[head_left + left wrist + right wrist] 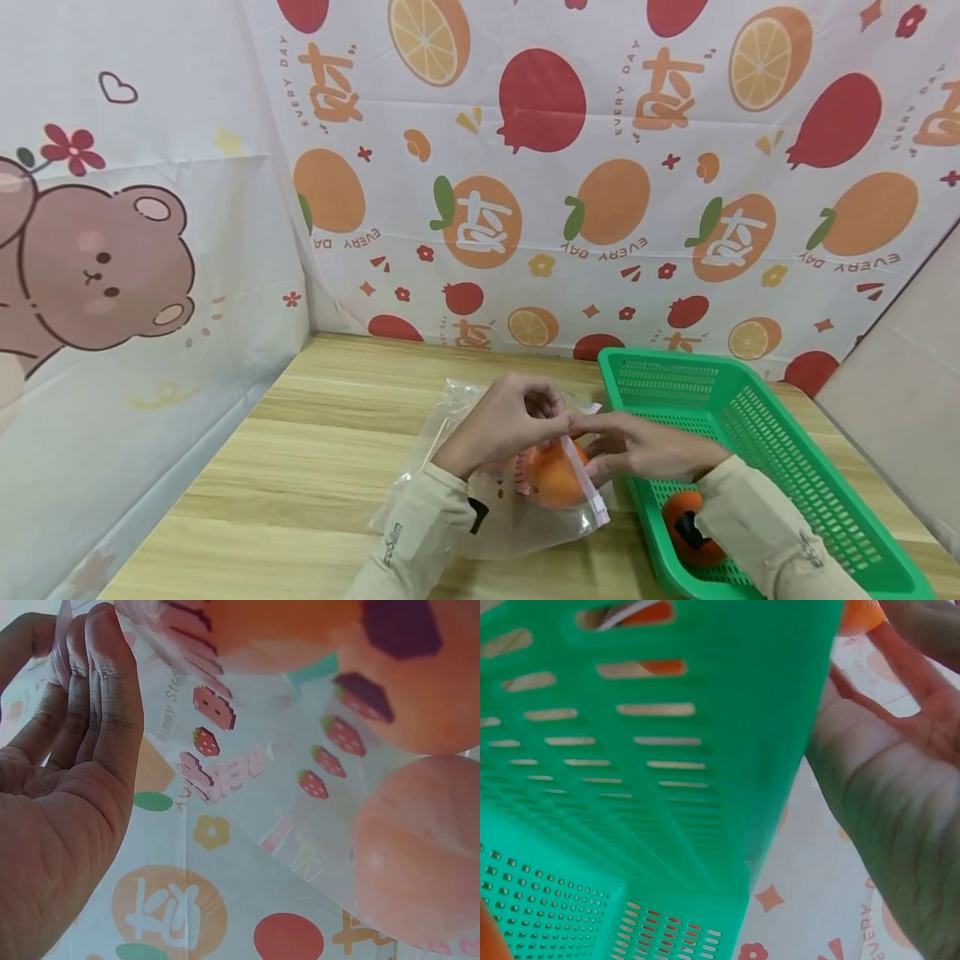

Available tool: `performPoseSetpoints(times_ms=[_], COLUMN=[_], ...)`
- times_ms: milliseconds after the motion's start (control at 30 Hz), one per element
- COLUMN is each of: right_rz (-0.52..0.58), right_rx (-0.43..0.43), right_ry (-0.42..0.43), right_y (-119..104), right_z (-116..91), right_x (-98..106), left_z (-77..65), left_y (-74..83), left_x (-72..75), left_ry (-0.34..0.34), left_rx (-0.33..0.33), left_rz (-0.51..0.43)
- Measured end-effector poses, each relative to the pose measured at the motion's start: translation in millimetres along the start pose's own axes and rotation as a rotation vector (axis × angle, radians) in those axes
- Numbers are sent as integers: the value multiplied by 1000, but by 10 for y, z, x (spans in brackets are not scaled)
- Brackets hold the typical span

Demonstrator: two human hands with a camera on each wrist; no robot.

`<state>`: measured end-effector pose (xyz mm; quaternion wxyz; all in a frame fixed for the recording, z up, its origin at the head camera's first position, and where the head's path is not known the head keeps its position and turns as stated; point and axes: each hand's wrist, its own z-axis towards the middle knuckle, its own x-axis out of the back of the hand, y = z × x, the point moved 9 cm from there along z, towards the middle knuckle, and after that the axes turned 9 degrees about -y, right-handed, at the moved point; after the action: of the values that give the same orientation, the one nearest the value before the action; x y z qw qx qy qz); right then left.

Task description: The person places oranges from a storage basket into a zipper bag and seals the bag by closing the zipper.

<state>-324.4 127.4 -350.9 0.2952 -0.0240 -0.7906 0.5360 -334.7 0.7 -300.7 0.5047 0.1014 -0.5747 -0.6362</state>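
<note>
A clear printed slider bag (517, 529) lies on the table, with an orange (555, 483) at its mouth behind the pale zip strip. My left hand (517, 417) pinches the upper edge of that mouth between thumb and fingertips. From the other side, my right hand (637, 446) has thumb and fingers around the right end of the orange. In the left wrist view, several round orange shapes show by the strawberry-printed film, and one fruit (367, 645) bears a dark patch. The right wrist view shows only a sliver of the orange (862, 616) beside my fingers.
A green perforated basket (787, 442) stands to the right, its near wall beside my right wrist. Another orange fruit (677, 508) lies inside, partly hidden by the sleeve and a black patch. Fruit-printed cloth (540, 208) hangs behind the wooden table (247, 492).
</note>
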Motion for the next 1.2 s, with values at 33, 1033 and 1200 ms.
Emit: performPoseSetpoints(times_ms=[33, 1033, 1200], right_rz=[6, -247, -510], right_rx=[6, 85, -46], right_ry=[-3, 487, 705], right_y=[-3, -267, -190], right_z=[4, -406, -798], right_x=[-3, 610, 907], left_z=[3, 64, 40], left_y=[2, -1, -37], left_x=[-1, -36, -13], left_ry=[-1, -58, -57], left_rx=[0, -15, -8], left_rz=[2, -74, -69])
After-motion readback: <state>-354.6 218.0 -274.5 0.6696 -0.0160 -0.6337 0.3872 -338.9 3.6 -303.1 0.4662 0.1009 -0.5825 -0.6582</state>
